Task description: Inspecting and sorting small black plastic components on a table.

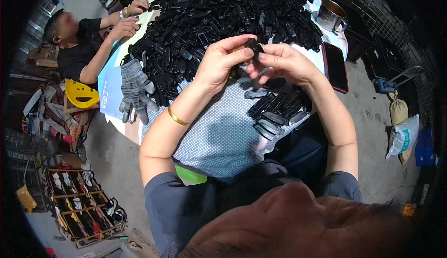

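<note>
Between my two hands, over the near side of the table, is a small black plastic part point(254, 48). My left hand point(222, 62) pinches it from the left with thumb and fingers. My right hand point(289, 63) grips it from the right, thumb on top, lower fingers curled beneath. Its exact kind is too small to tell. Behind my hands spreads a large heap of similar black plastic parts point(200, 23). Below my right hand, a smaller group of black parts point(275, 113) lies on a grey patterned cloth point(209, 134).
Grey knitted gloves point(135, 88) lie at the table's left. A dark phone point(335, 67) and a metal mug point(331, 16) stand at the right. Across the left edge, another person point(77, 44) rests both hands on the table. A yellow stool point(81, 94) and shoe rack point(84, 204) are left.
</note>
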`<state>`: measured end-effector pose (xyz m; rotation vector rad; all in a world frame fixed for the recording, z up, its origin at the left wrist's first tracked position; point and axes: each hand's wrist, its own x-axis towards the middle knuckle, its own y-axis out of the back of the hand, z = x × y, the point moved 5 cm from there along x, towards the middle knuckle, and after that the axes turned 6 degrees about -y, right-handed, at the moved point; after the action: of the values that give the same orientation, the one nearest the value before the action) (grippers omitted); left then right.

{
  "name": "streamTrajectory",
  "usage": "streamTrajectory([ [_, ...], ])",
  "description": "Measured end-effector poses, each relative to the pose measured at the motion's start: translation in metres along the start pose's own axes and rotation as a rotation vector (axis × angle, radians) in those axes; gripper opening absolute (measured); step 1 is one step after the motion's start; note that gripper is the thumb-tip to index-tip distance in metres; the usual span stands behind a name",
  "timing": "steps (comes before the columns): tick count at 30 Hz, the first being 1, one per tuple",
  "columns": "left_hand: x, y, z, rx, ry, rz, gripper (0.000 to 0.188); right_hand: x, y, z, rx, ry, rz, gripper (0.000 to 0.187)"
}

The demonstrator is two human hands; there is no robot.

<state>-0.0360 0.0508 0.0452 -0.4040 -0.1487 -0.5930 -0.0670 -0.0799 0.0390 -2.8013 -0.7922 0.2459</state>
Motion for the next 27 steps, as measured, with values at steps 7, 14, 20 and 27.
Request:
streamTrajectory([
  [7,-0.006,-0.001,0.020,0.320,-0.114,-0.111,0.028,0.003,0.004,-0.009,-0.389,0.121,-0.024,0.023],
  [14,-0.040,-0.046,0.008,1.015,-0.257,-0.625,0.027,0.016,0.013,0.011,-1.385,0.481,0.175,0.028],
  [20,-0.040,-0.061,-0.011,0.932,-0.251,-0.637,0.026,0.012,0.029,0.013,-1.520,0.446,0.372,0.016],
  [27,0.035,-0.019,-0.015,1.254,-0.479,-0.229,0.018,-0.004,0.112,-0.012,-0.739,0.348,0.628,0.017],
])
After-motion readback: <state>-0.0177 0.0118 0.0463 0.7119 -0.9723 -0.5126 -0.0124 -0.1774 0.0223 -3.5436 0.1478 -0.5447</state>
